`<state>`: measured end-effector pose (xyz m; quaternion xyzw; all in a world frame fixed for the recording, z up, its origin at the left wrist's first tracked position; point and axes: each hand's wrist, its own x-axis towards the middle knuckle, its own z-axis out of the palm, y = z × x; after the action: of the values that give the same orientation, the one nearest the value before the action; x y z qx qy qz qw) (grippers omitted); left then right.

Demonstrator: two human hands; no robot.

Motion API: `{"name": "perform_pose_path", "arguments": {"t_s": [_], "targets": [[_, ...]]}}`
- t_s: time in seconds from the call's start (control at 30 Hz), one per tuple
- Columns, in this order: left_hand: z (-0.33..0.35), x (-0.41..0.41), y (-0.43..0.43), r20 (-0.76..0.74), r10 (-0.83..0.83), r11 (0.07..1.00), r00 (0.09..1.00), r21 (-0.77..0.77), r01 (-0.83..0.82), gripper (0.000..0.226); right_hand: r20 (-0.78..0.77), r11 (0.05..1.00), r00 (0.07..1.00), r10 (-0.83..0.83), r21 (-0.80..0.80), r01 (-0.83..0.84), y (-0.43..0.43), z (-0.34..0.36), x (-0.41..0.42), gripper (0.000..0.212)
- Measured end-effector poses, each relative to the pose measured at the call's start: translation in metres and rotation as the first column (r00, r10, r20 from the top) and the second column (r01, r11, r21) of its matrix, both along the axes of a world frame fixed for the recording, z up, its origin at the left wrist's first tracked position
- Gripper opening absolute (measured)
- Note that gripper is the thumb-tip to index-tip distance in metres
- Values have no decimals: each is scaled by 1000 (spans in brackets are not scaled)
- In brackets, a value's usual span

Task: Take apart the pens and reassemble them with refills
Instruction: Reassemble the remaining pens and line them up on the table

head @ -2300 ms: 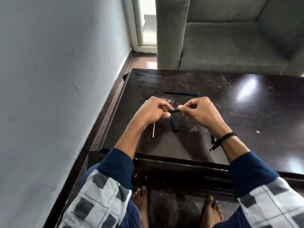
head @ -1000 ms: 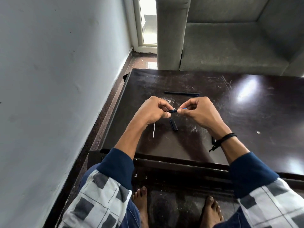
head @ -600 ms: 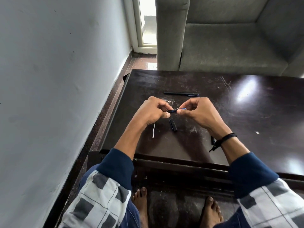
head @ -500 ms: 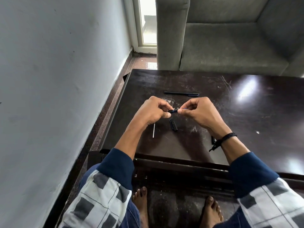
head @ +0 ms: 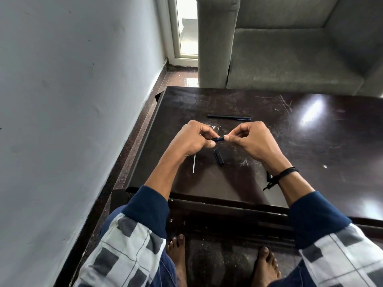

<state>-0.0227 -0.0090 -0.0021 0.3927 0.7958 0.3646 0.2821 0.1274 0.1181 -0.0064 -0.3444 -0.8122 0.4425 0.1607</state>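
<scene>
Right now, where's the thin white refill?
Head view: the thin white refill lies on the table, left of centre. Its far end is hidden behind the left hand, and the short dark pen piece lies to its right.

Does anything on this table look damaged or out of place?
The dark table is scratched, with pale scuffs near the middle and far right. The thin refill and short pen piece lie loose, which fits disassembly.

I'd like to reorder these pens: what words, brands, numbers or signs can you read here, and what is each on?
None can be read.
whole pen on the table: any print too small to read.
pen barrel pinched between left hand and right hand: no marking shows.
dark loose piece and thin refill: no text visible.
</scene>
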Motion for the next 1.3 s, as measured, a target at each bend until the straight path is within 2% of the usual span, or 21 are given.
{"name": "perform_pose_path", "arguments": {"t_s": [0.17,0.3,0.43,0.63,0.87,1.1,1.3], "targets": [[-1,0,0,-1,-4,1000,1000,2,4,26,41,1000,999,-10,12,10,-1,2,1,30],[0,-1,0,3,-4,1000,1000,5,4,24,-25,1000,1000,7,-14,-7,0,2,2,21],[-1,-1,-1,3,1,1000,1000,9,-1,24,-10,1000,1000,18,0,-18,0,2,1,14],[-2,-1,0,13,2,1000,1000,12,-2,25,51,1000,999,-10,14,10,-2,2,0,32],[-2,-1,0,3,9,1000,1000,11,-9,24,-8,1000,1000,20,0,-20,1,2,1,13],[-2,0,0,6,8,1000,1000,28,-9,25,41,1000,999,-8,9,7,-1,1,1,33],[-2,-1,0,-3,12,999,1000,37,-12,25,-20,1000,1000,2,14,-2,2,-1,1,15]]}}
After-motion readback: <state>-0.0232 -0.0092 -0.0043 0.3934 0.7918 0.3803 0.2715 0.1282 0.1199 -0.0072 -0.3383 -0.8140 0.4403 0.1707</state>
